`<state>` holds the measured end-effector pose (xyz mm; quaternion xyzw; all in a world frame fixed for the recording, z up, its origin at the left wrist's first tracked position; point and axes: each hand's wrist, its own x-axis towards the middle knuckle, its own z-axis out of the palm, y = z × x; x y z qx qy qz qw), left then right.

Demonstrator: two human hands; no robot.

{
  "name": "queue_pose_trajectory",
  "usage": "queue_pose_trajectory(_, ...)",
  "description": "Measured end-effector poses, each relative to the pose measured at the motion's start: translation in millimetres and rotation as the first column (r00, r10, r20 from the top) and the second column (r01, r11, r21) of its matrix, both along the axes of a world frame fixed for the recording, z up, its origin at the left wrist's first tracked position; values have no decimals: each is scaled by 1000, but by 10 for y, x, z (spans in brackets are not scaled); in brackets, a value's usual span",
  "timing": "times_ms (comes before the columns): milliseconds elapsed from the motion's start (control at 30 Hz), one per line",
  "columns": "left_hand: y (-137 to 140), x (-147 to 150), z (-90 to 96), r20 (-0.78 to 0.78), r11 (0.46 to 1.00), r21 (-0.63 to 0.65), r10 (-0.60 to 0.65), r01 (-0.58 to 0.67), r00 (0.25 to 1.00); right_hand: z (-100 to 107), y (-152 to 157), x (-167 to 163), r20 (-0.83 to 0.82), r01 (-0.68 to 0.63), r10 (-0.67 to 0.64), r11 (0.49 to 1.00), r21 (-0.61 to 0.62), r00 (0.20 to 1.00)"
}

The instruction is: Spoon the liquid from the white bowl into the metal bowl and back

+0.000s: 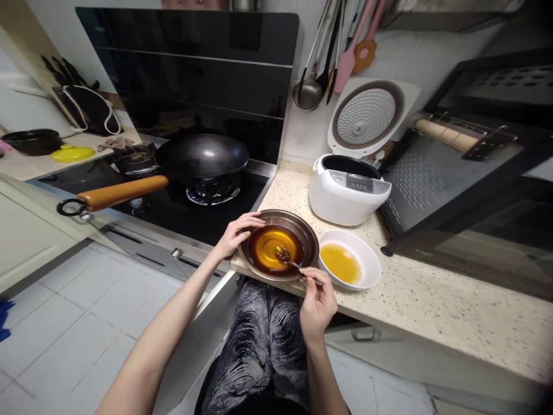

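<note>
A shallow metal bowl (311, 236) of dark amber liquid sits at the counter's front edge. My left hand (237, 235) grips its left rim, the fingers reaching over the edge. Between the thumb and fingers of my right hand (317, 302) is the handle of a metal spoon (283, 254); the spoon's bowl end dips into the liquid near the middle. Just right of the metal bowl stands a white bowl (369, 268) with yellow liquid in it, close to my right hand.
Behind the bowls stands a white rice cooker (341, 204), its lid raised. A black wok (203, 155) rests on the stove at left, its wooden handle (125, 193) jutting forward. A dark-framed appliance (432, 184) borders the right side. Utensils (307, 92) hang on the wall.
</note>
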<state>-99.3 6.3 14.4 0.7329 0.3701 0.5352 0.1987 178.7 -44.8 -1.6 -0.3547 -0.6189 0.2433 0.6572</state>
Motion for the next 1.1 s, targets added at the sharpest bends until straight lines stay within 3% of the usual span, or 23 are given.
queue_pose_trajectory(367, -1, 14, -19, 10, 1000, -1, 4, -4, 1000, -89, -6, 1, -47, 65, -62, 995, 69, 997)
queue_pose_trajectory(767, -45, 17, 26, -21, 1000, -7, 12, -13, 1000, -202, 67, 81, -5, -10, 11, 992, 129, 1000)
queue_pose_trajectory(1100, -60, 27, 40, -14, 1000, -21, 15, -16, 1000, -186, 40, 86, 12, 10, -11, 994, 105, 1000)
